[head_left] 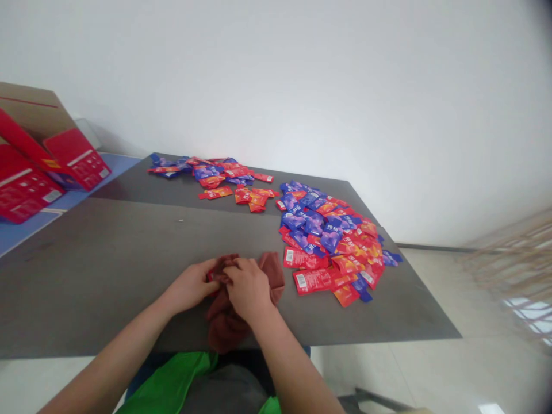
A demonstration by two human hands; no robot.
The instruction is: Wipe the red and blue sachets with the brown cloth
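A brown cloth [228,325] lies bunched on the grey table near its front edge. My right hand [248,287] is closed on this cloth, its fingers curled into the folds. My left hand [194,284] meets it from the left, pinching a small red packet [210,276] that is mostly hidden by the fingers and the cloth. Just right of the cloth spreads a large pile of red and blue packets [332,230], some with white barcode labels facing up. The nearest of these is a red packet [313,280] lying flat.
A second, smaller pile of red and blue packets [215,171] lies at the table's far side. On a blue surface at the left stands an open red cardboard box [30,184]. A white wall [276,86] rises behind the grey table [107,270]. Wooden slats [517,253] show at the far right.
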